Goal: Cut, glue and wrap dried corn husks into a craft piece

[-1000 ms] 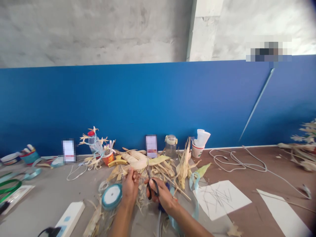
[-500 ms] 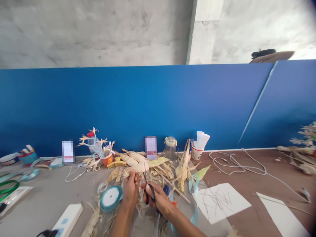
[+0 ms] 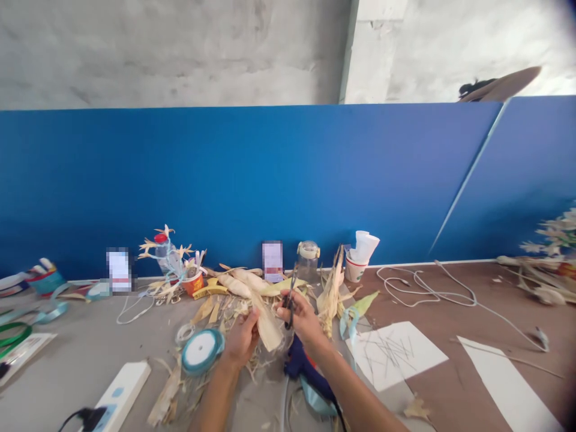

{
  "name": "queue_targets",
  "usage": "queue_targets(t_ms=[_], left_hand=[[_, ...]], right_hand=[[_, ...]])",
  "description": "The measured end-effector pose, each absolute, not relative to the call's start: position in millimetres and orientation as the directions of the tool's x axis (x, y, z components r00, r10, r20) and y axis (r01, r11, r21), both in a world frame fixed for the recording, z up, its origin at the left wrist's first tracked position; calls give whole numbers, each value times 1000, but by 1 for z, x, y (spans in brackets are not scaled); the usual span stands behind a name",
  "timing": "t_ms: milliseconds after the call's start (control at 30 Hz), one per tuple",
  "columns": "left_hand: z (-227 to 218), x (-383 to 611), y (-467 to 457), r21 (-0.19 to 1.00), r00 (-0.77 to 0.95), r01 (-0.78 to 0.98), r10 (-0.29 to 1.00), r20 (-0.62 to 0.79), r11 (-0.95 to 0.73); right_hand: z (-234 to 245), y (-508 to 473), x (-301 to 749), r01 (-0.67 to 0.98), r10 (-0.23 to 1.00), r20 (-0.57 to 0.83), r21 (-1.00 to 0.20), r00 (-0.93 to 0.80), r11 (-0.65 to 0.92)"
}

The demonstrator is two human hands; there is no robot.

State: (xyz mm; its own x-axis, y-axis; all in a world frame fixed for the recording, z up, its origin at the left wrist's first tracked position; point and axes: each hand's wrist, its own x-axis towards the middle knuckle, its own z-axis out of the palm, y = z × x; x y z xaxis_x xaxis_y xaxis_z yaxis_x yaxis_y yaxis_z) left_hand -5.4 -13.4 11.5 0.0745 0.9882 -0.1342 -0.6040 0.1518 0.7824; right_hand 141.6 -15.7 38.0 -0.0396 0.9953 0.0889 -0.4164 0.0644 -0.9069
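Observation:
My left hand [image 3: 243,337] pinches a pale dried corn husk [image 3: 269,329], which hangs flat and wide between my two hands. In my right hand [image 3: 302,318] is a pair of black-handled scissors [image 3: 290,309], held upright with the blades pointing up and apart from the husk. Behind both hands lies a heap of dried husks [image 3: 243,282] with narrow scraps around it. A dark blue glue gun [image 3: 299,360] lies under my right forearm, partly hidden. Left of my left hand is a spool of teal ribbon [image 3: 202,352].
A white power strip [image 3: 123,393] lies at front left. White sheets [image 3: 398,354] with thin wires and a white cable [image 3: 432,288] are on the right. A clear jar [image 3: 308,261], a paper cup [image 3: 356,267] and a husk-flower bottle [image 3: 167,258] stand before the blue partition [image 3: 270,174].
The husk has swung down and toward me, now spread between my hands. My right hand with the scissors has moved up and right, uncovering more of the glue gun.

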Motion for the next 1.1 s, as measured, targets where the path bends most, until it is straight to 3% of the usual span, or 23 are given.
queue_targets(t_ms=[133,267,800,967,1100], left_hand=[[13,-2,-17,824,183,-538,979,-93,178],[17,0,-19,855,247,-486,967,-66,183],[23,-7,-16,813,75,-561,987,-142,159],[25,-6,-15,844,86,-529,995,-52,90],[28,-6,-16,842,65,-533,996,-62,87]], right_hand=[[36,-14,142,-352,976,93,-936,-199,18],[31,-14,138,-320,966,70,-947,-248,-13],[32,-13,140,-385,992,99,-921,-84,60],[30,-12,141,-406,992,104,-911,-66,69],[30,-11,141,-407,993,98,-911,-61,65]])
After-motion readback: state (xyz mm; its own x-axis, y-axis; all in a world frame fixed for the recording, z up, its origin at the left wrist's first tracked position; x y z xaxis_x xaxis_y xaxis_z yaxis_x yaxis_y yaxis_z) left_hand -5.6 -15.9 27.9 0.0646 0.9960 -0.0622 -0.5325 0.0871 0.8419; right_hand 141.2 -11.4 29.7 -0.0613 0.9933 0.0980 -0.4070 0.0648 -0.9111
